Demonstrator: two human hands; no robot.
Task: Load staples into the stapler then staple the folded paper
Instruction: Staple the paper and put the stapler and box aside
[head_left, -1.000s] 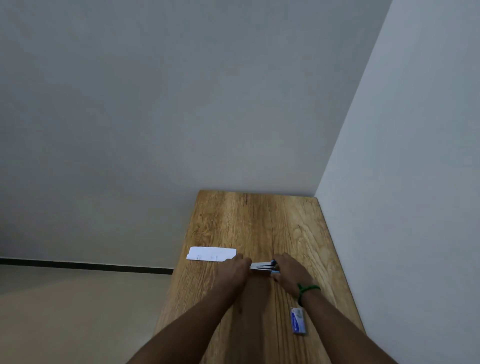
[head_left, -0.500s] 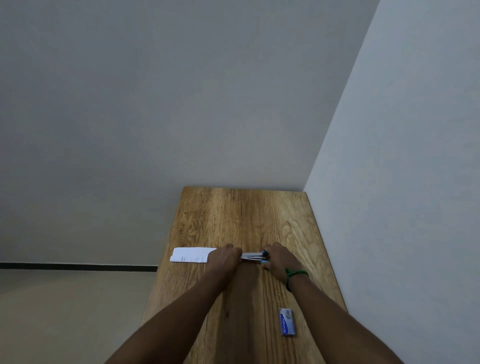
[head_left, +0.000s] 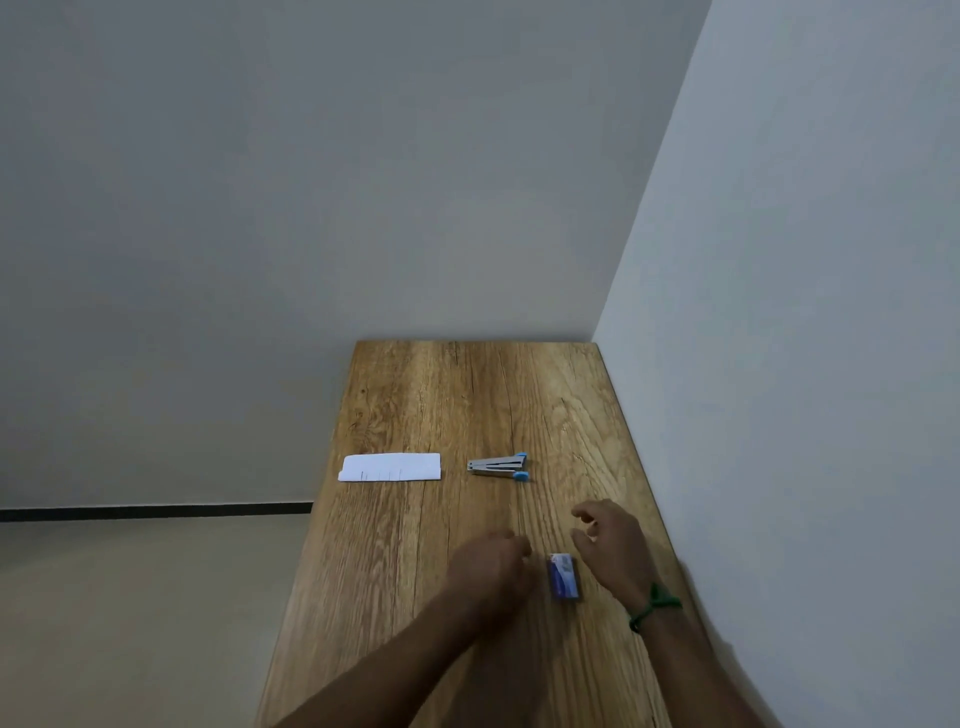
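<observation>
On the near end of the table (head_left: 415, 519), both hands flank the staple box (head_left: 563, 576); neither touches it. Left hand (head_left: 491, 571) sits just left of the box, fingers curled loosely inward, holding nothing that I can see. Right hand (head_left: 610, 551) hovers just right of it, thumb and fingers spread in a wide pinch, empty; green band (head_left: 652, 608) at the wrist. Stapler (head_left: 498, 466) lies alone further up the table, well apart from both hands, mouth pointing left, its two arms parted slightly toward that end. Paper (head_left: 389, 466) lies left of the stapler, near the table's left edge, apart from it. Judged step: fetching staples, the loading part of the task, with the stapling not yet done. Next move likely calls for pinning the box with one hand and opening an end with the other, then drawing out a strip; small parts, so a fine fingertip pinch rather than a full grasp. Cannot tell whether the box is open or sealed. Materials: table is wood-grain board, warm brown with strong dark figure, matte. Box is small, flat, rectangular, blue and white card, probably light and prone to sliding. Stapler is slim bare metal with blue plastic at the hinge end. Paper is white, a long folded strip with faint short marks along one edge. Walls plain grey, meeting in a corner at the table's far right.
</observation>
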